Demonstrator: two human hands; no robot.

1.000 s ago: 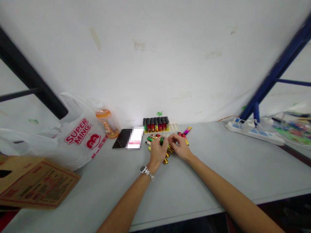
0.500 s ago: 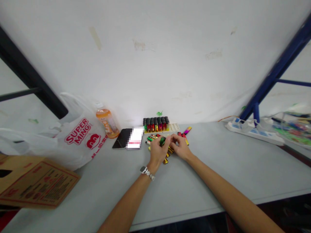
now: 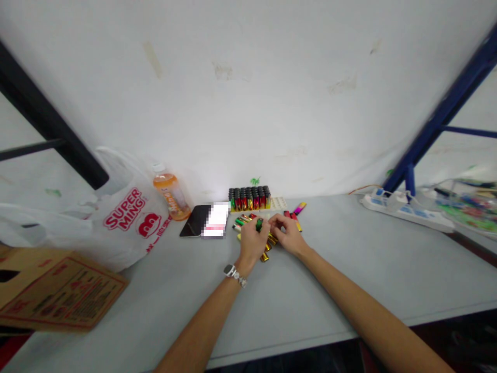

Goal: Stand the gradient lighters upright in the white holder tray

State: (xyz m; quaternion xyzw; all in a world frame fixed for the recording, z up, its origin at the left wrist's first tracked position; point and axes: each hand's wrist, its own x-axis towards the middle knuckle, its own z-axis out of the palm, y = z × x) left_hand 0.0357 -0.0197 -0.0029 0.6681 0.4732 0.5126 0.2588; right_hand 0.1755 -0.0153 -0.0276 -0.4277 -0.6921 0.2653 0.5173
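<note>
Wall is backing the bench. White carrier bag is slumping at left, box sitting in front of it. Power strip is lying far right. Tray is standing near the wall, carrying packed rows of upright lighters, its holed end showing at right. Flat black device is lying left of it, bottle leaning beyond. Left hand is working in front of the tray, fingers curling around a green lighter. Right hand is pinching close beside it; can't tell whether those fingers are gripping anything. Loose lighters are lying under and around both hands, a few more just beyond the right one. Reads as close two-handed fiddling, mid-action. Moving the green lighter is probably calling for a light grip and some lift, since knuckles are crowding the loose ones.
</note>
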